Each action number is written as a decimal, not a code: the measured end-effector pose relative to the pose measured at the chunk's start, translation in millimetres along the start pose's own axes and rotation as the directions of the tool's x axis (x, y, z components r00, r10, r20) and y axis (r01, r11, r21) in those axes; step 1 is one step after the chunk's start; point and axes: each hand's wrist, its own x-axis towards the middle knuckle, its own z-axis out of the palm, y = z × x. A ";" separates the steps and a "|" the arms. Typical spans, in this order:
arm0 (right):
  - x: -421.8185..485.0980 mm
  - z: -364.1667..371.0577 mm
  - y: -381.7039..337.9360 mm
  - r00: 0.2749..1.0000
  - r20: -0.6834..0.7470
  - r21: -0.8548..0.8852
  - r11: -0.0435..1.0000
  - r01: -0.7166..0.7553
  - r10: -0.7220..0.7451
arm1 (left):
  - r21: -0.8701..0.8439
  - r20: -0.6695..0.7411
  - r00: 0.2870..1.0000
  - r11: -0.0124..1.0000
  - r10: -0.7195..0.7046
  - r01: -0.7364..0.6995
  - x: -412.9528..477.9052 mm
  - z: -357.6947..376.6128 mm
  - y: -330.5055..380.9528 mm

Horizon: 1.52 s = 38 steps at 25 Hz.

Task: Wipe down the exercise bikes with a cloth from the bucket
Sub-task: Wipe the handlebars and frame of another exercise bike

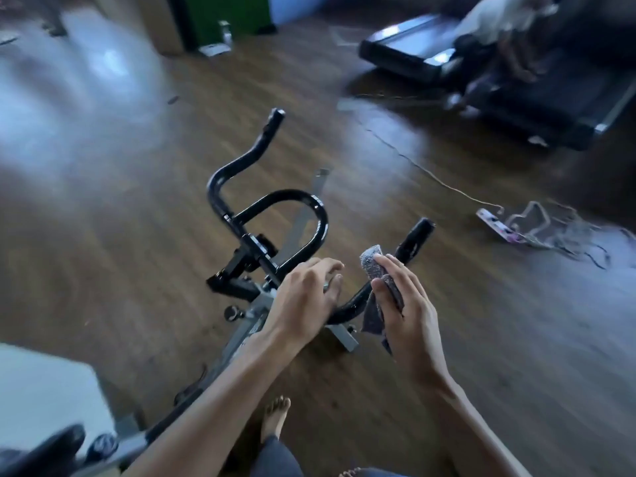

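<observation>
The right hand [406, 315] pinches a dark grey bumpy cloth [370, 261] just beside the right arm of the bike's shiny black bent handlebar [311, 204]. The left hand [304, 297] lies on the bar's middle, fingers bent; I cannot tell if it grips. Best wrap the cloth round the bar and rub to its tip. A pale plug strip [495, 223] with tangled cords [550, 228] lies on the brown wood floor [447, 339] near its right edge, not in the way.

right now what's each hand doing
Left hand: fingers curled on the handlebar, gripping it.
Right hand: holding the cloth against the handlebar's right bend.
</observation>
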 end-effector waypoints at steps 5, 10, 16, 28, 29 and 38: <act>3.1 16.7 11.5 0.913 -0.381 0.001 0.988 -0.157 0.145 | -0.114 0.228 0.949 0.974 0.216 -0.195 56.9 14.5 7.6; 14.8 27.0 26.7 0.782 -0.599 0.041 0.982 -0.185 0.173 | -0.239 0.283 0.905 0.937 0.317 -0.253 94.4 32.9 34.5; 28.4 2.6 58.8 0.852 -0.524 -0.141 0.987 -0.078 -0.007 | -0.270 0.279 0.946 0.959 0.167 -0.090 124.2 59.3 51.7; 91.0 -52.7 124.5 0.814 -0.024 -0.196 0.801 0.566 -0.581 | -0.463 0.178 0.942 0.821 -0.284 0.335 100.6 94.2 68.9; 96.1 -54.6 129.8 0.789 0.001 -0.191 0.774 0.603 -0.615 | -0.478 0.180 0.938 0.808 -0.295 0.346 98.6 95.5 70.2; 155.5 -22.5 169.2 0.389 -0.119 -0.260 0.407 0.876 -0.913 | -0.332 0.043 0.997 0.941 -0.058 0.069 99.7 102.2 59.3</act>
